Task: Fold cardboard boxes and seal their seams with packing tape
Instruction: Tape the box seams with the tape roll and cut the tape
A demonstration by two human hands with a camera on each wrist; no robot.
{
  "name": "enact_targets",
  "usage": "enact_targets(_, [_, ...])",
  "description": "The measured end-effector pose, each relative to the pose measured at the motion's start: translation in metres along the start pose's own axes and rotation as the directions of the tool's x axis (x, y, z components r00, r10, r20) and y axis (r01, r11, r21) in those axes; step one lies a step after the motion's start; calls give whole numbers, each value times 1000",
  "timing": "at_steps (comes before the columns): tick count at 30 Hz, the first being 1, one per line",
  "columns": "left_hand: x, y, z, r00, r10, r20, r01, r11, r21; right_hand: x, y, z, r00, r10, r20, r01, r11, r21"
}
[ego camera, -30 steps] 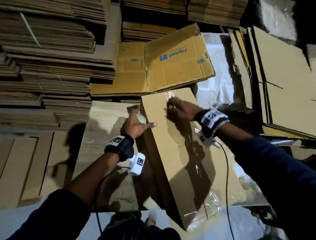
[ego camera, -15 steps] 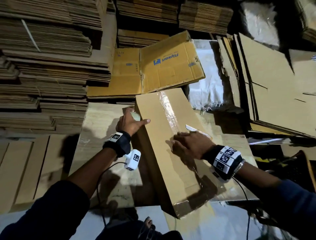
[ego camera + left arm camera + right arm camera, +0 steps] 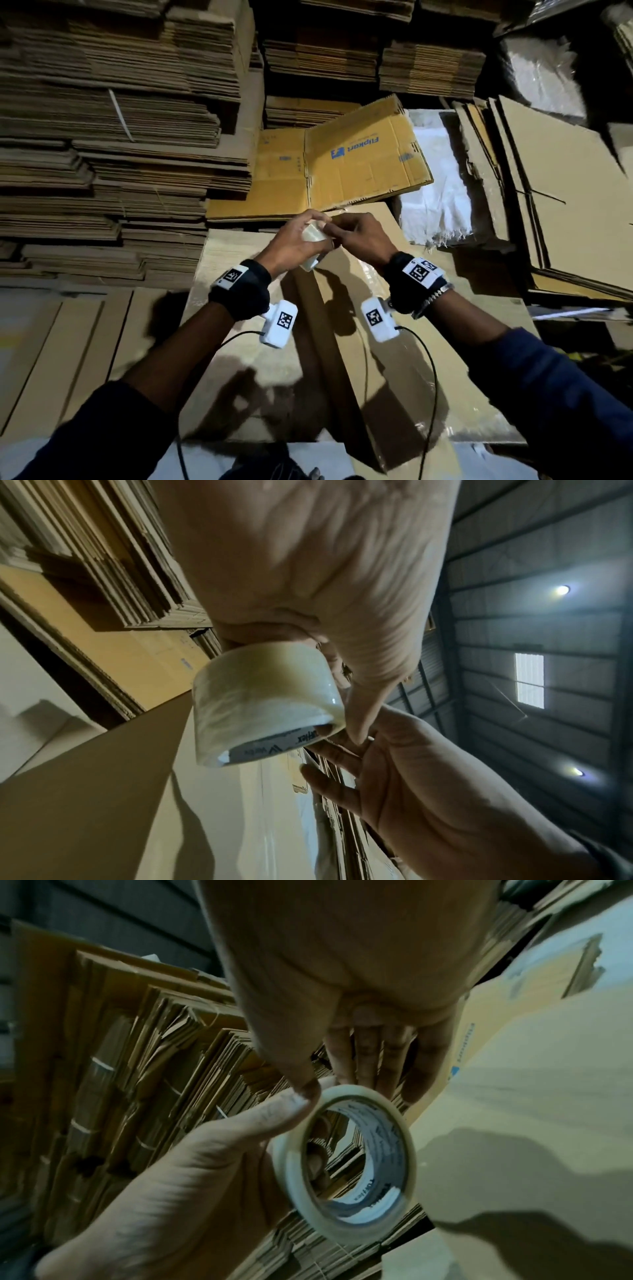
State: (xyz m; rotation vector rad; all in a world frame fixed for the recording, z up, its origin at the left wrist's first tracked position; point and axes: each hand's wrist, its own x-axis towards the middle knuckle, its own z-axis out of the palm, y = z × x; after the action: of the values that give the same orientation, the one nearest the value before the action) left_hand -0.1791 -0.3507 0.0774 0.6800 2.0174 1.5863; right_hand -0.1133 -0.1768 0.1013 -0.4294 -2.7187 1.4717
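Both hands met above the far end of the cardboard box (image 3: 346,359). Gripping the roll of packing tape (image 3: 312,247), the left hand (image 3: 291,245) had its thumb laid along the roll's outer face and its fingers curled round the far side, some reaching through the core, as the right wrist view showed. At the roll's upper rim the right hand (image 3: 358,236) had its thumb tip against the tape, its other fingers hanging fairly straight behind; whether it had a loose end pinched could not be told.

That roll was a wide band of clear, faintly yellowish tape, glossy on its outer wrap, wound thin on a white cardboard core printed inside with blue lettering. It was held in the air, just over the box and not touching it.

Long and plain brown, the box lay lengthwise away from the person, on flat cardboard sheets (image 3: 239,260). A shiny strip of tape ran along its top face.

Beyond the hands, an opened yellow carton (image 3: 359,164) with a blue logo leaned on stacks of flattened cardboard (image 3: 113,144). White sacking (image 3: 435,192) lay to its right.
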Motion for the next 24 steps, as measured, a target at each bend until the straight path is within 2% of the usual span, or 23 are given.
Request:
enact_targets(3, [15, -5, -7, 1000, 4, 22, -5, 999, 44, 15, 2, 6, 983, 130, -126, -101, 971, 215])
enact_targets(5, [22, -4, -10, 999, -2, 47, -2, 996, 85, 22, 4, 7, 967, 221, -126, -161, 916, 367])
enact_targets(7, [30, 1, -14, 996, 8, 85, -19, 991, 132, 30, 3, 8, 967, 226, -119, -148, 876, 459])
enact_targets(11, [50, 3, -22, 991, 12, 134, -41, 976, 213, 43, 0, -2, 974, 159, -162, -78, 905, 417])
enact_targets(13, [56, 10, -27, 992, -19, 123, -7, 977, 212, 49, 4, -11, 963, 209, -172, -118, 897, 425])
enact_targets(15, [59, 15, -34, 990, 11, 139, -34, 986, 162, 52, 7, -20, 959, 251, -132, -171, 884, 435])
enact_targets(17, [64, 15, -44, 989, 43, 144, -64, 987, 149, 52, 10, -24, 964, 257, -67, -204, 878, 433])
enact_targets(20, [69, 9, -52, 993, 38, 116, -55, 987, 148, 59, 11, -22, 963, 265, -44, -220, 873, 435])
enact_targets(24, [81, 4, -55, 995, 76, 65, -90, 964, 251, 74, 10, -18, 960, 277, -44, -227, 859, 460])
